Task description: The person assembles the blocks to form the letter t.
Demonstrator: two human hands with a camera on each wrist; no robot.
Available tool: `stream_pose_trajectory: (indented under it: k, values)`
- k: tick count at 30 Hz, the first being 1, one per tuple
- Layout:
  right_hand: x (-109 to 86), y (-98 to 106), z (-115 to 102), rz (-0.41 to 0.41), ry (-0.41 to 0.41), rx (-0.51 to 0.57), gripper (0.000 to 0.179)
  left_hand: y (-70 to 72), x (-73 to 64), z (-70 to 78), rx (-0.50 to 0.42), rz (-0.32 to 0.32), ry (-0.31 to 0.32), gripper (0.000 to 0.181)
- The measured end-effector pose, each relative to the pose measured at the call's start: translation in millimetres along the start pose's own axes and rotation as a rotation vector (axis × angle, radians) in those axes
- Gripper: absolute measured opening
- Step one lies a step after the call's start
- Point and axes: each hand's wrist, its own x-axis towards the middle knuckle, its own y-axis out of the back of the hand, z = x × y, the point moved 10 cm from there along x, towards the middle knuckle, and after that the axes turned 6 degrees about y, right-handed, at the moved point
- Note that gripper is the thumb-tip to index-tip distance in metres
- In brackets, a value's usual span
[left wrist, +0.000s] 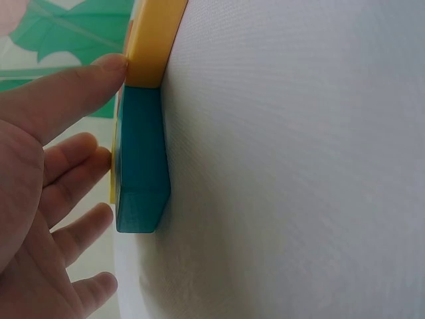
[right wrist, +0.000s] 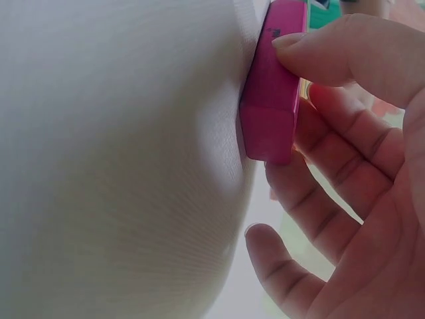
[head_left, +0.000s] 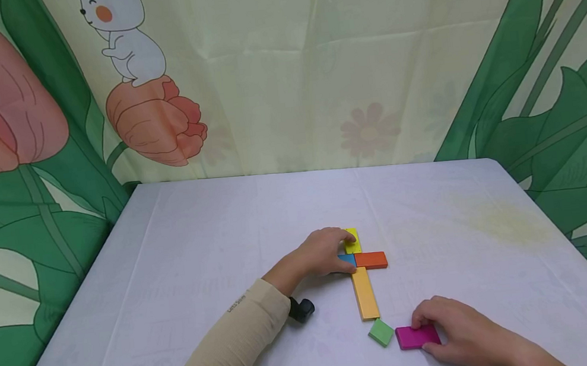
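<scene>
Flat coloured blocks lie joined on the white table. My left hand (head_left: 327, 252) spans the left side of the group. Its thumb tip is at the corner where the blue block (left wrist: 143, 153) meets the long light-orange block (head_left: 365, 294), and its index fingertip rests on the yellow block (head_left: 352, 241). Most of the blue block is hidden by this hand in the head view. Pinched between thumb and fingers of my right hand (head_left: 462, 332) is a magenta block (head_left: 412, 337), flat on the table. Its left end is close beside a green block (head_left: 381, 333) turned on its corner.
An orange-red block (head_left: 371, 260) extends right from the blue one. At the left sleeve's cuff sits a small black wrist camera (head_left: 303, 310). Behind the white table (head_left: 212, 227) hangs a printed cloth (head_left: 272, 78) with tulips and leaves.
</scene>
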Motion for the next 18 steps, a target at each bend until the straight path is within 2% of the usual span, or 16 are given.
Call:
stream_pose_trajectory:
  k: [7,18]
  values:
    - [-1.4,-0.2,-1.3,0.004,0.024,0.005,0.029,0.3,-0.9,0.8,0.003,0.001,0.006,0.060]
    - [-2.7,1.2,-6.4,0.011,0.064,-0.049,0.027,-1.1,0.9,-0.2,-0.007,0.001,0.013,0.060]
